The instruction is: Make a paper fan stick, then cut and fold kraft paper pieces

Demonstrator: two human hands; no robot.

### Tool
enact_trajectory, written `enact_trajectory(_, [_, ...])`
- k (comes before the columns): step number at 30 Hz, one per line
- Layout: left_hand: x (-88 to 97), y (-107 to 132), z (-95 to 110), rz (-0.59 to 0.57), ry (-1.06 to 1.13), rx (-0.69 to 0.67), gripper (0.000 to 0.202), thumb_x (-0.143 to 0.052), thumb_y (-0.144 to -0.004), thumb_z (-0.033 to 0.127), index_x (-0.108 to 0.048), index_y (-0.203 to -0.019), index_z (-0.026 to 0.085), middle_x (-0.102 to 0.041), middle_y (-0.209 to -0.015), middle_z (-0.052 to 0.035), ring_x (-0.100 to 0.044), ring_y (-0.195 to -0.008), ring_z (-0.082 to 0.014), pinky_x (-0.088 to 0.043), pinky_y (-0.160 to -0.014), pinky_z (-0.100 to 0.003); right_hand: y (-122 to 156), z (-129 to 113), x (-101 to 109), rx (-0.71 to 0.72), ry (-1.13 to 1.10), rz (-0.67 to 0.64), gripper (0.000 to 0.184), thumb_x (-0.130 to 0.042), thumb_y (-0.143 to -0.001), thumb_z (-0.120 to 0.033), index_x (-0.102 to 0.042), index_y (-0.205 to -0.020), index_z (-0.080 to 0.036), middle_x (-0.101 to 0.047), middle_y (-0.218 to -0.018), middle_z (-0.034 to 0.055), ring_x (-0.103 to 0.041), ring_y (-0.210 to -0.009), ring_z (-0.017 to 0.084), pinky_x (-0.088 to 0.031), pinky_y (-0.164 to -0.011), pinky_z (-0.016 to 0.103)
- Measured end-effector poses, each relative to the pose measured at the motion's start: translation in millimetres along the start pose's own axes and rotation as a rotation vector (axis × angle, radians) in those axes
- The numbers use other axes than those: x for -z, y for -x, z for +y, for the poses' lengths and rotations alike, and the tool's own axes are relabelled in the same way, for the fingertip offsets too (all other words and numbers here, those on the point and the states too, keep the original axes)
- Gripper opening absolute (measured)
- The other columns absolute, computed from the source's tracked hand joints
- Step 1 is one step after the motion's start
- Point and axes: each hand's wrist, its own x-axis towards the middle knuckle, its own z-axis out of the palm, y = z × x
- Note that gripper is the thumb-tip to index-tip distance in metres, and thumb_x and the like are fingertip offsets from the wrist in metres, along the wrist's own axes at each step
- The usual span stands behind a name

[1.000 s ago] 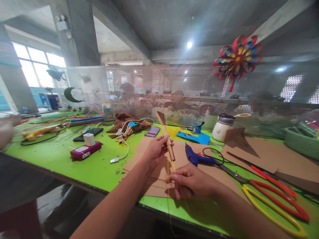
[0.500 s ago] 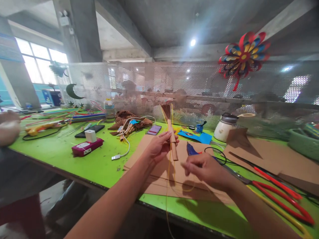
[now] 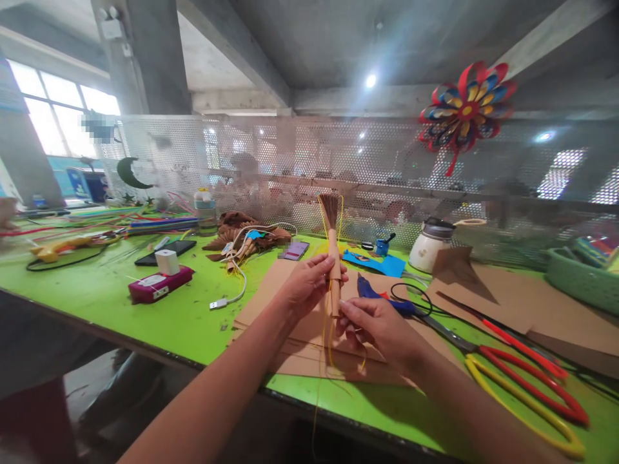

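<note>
My left hand (image 3: 314,283) is closed around a folded brown paper fan (image 3: 331,241), held upright above the table. Its top is finely pleated and flares out, while its lower part is a rolled paper handle. Yellow string (image 3: 342,216) runs along both sides of the pleats and dangles below the handle. At the handle's lower end, the thumb and fingertips of my right hand (image 3: 374,325) are pinched together against the paper. A blue glue gun (image 3: 387,303) lies just behind my right hand. Beneath both hands is a stack of brown paper sheets (image 3: 300,357).
Large scissors (image 3: 527,386) with red and yellow handles lie at right, near a white jar (image 3: 430,245) and a green basket (image 3: 580,280). Left are a purple power strip (image 3: 162,283), a white cable (image 3: 242,277) and brown paper pieces (image 3: 246,232). A perforated screen (image 3: 290,154) stands behind.
My right hand has moved left, from beside the paper fan to its handle's lower end. The fan is now more upright. My view has shifted slightly; another person's hand at far left has drawn back.
</note>
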Motion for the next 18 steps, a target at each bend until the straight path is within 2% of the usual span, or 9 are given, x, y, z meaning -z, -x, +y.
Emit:
enact_trajectory(6, [-1.6,-3,-6,0.042,-0.039,-0.057,0.022,-0.074,-0.068,0.023,-0.062,-0.081,0.011,-0.063,-0.069,-0.002,-0.061,-0.062,-0.0109,-0.046,-0.063,-0.022,-4,6,-1,-0.043,0.037,0.047,0.04,-0.063,-0.074,-0.053,-0.057,-0.067,-0.013,-0.058,-0.061,-0.0006,-0.044,-0.04,0.004,-0.032,-0.036,0.018])
enact_trajectory(10, [-1.4,-3,-7,0.061,-0.052,-0.05,0.024,-0.075,-0.067,0.025,-0.061,-0.082,0.011,-0.064,-0.071,-0.0025,-0.063,-0.065,-0.0121,-0.046,-0.064,-0.023,-7,13,2,-0.058,0.032,0.032,0.043,-0.061,-0.073,-0.056,-0.057,-0.07,-0.014,-0.058,-0.06,-0.0011,-0.045,-0.039,0.005,-0.032,-0.036,0.018])
enact_trajectory(18, [2.7,-2,-4,-0.011,-0.073,-0.011,0.023,-0.074,-0.068,0.02,-0.064,-0.086,0.011,-0.066,-0.078,-0.005,-0.062,-0.072,-0.0127,-0.046,-0.071,-0.024,-6,12,1,-0.045,0.094,0.061,0.045,-0.056,-0.075,-0.059,-0.054,-0.066,-0.015,-0.055,-0.056,-0.0025,-0.045,-0.039,0.006,-0.032,-0.037,0.02])
